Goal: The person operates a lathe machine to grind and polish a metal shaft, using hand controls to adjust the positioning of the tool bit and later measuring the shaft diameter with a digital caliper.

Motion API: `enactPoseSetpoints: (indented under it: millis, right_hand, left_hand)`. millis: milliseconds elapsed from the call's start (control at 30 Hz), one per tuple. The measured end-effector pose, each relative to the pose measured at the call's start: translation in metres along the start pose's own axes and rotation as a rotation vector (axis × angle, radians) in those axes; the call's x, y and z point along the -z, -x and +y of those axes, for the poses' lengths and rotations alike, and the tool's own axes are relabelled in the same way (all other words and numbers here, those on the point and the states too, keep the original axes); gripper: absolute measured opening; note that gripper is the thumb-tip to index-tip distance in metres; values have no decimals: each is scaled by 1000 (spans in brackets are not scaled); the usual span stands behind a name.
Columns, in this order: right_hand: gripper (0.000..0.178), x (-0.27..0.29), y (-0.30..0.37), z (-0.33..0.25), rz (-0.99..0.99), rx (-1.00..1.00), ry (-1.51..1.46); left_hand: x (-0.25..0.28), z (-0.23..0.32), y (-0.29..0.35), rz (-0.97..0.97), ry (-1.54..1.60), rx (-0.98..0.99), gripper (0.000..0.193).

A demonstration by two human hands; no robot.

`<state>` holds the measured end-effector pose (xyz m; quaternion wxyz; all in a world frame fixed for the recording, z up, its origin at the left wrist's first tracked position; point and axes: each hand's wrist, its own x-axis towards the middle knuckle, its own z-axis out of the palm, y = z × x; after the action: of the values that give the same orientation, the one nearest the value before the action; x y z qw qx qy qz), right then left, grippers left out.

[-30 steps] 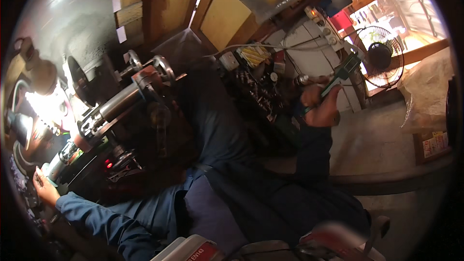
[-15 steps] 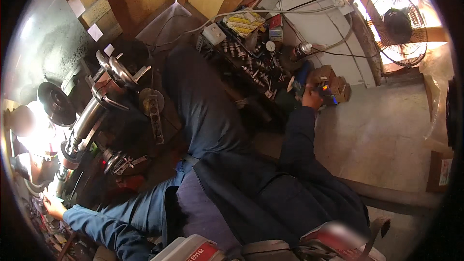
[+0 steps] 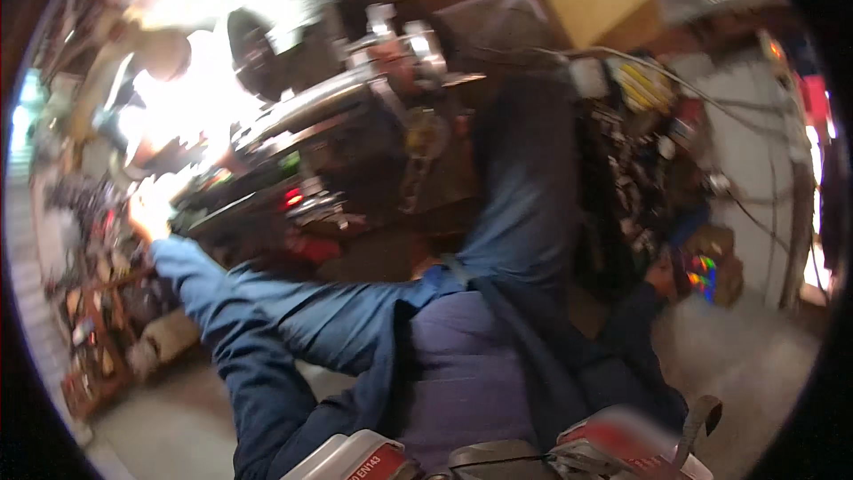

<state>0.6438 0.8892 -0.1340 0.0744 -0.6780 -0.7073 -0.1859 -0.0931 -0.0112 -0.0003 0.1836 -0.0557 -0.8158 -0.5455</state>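
Note:
At the far left, my left hand (image 3: pixel 149 212) reaches to the near end of a metal lathe-like machine (image 3: pixel 306 108). Glare and motion blur smear its fingers, so I cannot tell whether it grips anything. On the right my right hand (image 3: pixel 662 276) is curled at a small dark thing with bright orange, green and blue glints (image 3: pixel 702 274); what it is stays unclear. Brownish blocks (image 3: pixel 729 258) sit just beyond that hand. Between the hands, the machine's shiny cylinder slants up to the right, and a red light (image 3: pixel 293 198) glows below it.
Small metal parts (image 3: pixel 626 156) crowd a dark surface right of my knee, with a yellow-striped pack (image 3: pixel 646 84) behind. A pale cable (image 3: pixel 675 80) runs above them. Shelves of mixed items (image 3: pixel 102 329) stand at the left. A strong lamp glare (image 3: pixel 191 93) washes out the machine's upper left.
The whole view has swung leftward, so the machine and both hands appear further right, and the picture is blurred. My left hand remains at the machine's end, my right hand by the blocks.

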Motion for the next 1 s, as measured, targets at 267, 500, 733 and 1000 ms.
enactPoseSetpoints:
  millis: [267,500,733,1000]
  right_hand:
    - [44,-56,-43,57,307,28,-93]
    - [38,187,4,-254,326,678,-711]
    - [59,309,238,-464,-1566,1508,-844]
    - [113,218,353,-527,-2296,1289,-1001]
  left_hand:
    - [-46,44,26,83,-322,117,24]
    - [-39,99,40,-5,-150,198,17]
    - [-27,76,21,-74,-384,136,26]
    - [-22,93,19,-155,-248,193,18]
